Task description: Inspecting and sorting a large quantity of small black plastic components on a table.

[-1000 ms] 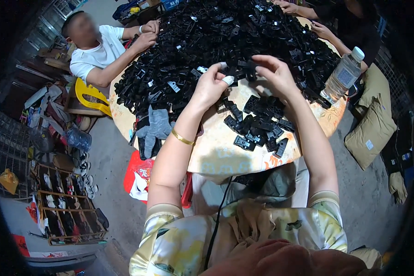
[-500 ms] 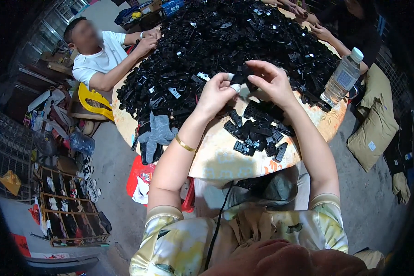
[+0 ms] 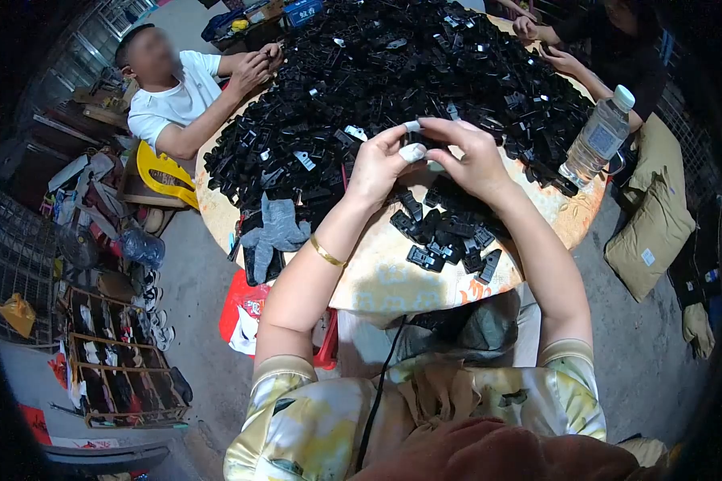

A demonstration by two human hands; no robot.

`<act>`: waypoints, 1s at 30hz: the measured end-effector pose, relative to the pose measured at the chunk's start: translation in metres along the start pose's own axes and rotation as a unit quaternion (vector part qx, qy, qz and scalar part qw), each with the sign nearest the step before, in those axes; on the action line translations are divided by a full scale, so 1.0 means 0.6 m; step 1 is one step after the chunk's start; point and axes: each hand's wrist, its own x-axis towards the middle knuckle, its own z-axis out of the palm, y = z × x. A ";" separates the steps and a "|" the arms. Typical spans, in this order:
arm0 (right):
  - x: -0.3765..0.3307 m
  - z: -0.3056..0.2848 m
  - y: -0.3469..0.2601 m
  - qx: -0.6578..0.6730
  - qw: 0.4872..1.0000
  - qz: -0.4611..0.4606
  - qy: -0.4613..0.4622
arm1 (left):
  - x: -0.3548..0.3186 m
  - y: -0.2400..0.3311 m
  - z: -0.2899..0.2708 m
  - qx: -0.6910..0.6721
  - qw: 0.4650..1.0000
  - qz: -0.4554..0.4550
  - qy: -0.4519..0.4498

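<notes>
My left hand (image 3: 379, 167) and my right hand (image 3: 475, 159) meet above the near part of the round table. White coverings wrap the thumb and a fingertip of the left hand. Between the fingertips of both hands is a small dark piece (image 3: 415, 139), apparently one of the black plastic clips; the fingers hide most of it. Just below my hands lies a small group of black clips (image 3: 445, 238), some with shiny metal bits. Beyond them rises a large heap of the same black parts (image 3: 377, 72).
A patterned tablecloth (image 3: 389, 280) covers the table. A grey glove (image 3: 274, 232) lies left of my forearm. A water bottle (image 3: 598, 136) stands at the right edge. Two people sit across, a white shirt (image 3: 164, 96) at left, a dark sleeve (image 3: 594, 40) at right. A yellow chair (image 3: 164, 176) stands left.
My hands have come together; the right fingertips now meet the left ones around the small piece. The person at left has raised their hands slightly.
</notes>
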 end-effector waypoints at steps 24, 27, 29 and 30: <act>-0.001 0.015 0.087 -0.140 0.979 0.139 -0.058 | -0.064 0.030 0.030 0.442 0.841 0.183 -0.254; -0.005 0.018 0.088 -0.145 0.982 0.113 -0.051 | -0.040 0.069 -0.012 0.474 0.860 0.157 -0.103; -0.001 0.024 0.084 -0.137 0.985 0.098 -0.038 | -0.029 0.077 -0.064 0.561 0.811 0.167 0.003; 0.001 0.025 0.081 -0.122 0.988 0.087 -0.035 | -0.029 0.077 -0.086 0.589 0.797 0.133 -0.011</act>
